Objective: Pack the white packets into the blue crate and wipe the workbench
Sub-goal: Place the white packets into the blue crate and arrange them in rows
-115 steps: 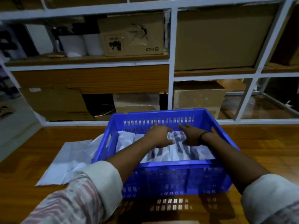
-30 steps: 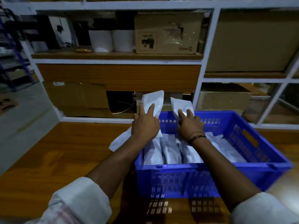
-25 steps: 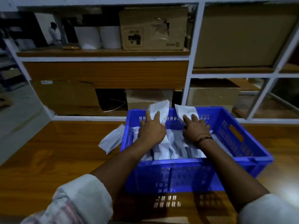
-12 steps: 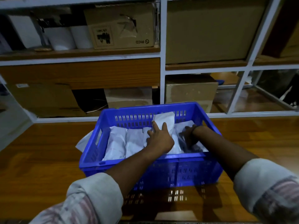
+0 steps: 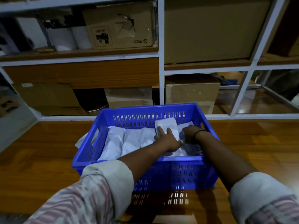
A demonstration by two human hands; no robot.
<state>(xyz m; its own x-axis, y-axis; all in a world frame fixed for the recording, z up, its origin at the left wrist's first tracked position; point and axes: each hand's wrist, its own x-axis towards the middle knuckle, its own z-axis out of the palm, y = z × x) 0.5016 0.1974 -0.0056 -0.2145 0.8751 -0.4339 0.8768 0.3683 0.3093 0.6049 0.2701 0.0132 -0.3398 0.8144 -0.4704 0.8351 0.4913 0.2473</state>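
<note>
The blue crate (image 5: 150, 175) stands on the wooden workbench (image 5: 40, 159) in front of me. Several white packets (image 5: 131, 141) stand side by side inside it. My left hand (image 5: 166, 138) lies inside the crate with straight fingers pressing on an upright white packet (image 5: 166, 124) near the far wall. My right hand (image 5: 189, 133) reaches down among the packets at the crate's right end; its fingers are hidden. One more white packet (image 5: 80, 141) pokes out on the bench beside the crate's left wall.
A white-framed shelf unit (image 5: 161, 62) with cardboard boxes (image 5: 119, 25) and white rolls (image 5: 64, 38) rises behind the bench. Bare wood lies left and right of the crate.
Both hands lifted packets from the bench and lowered them into the crate. In the last half second the hands sank slightly deeper among the packets.
</note>
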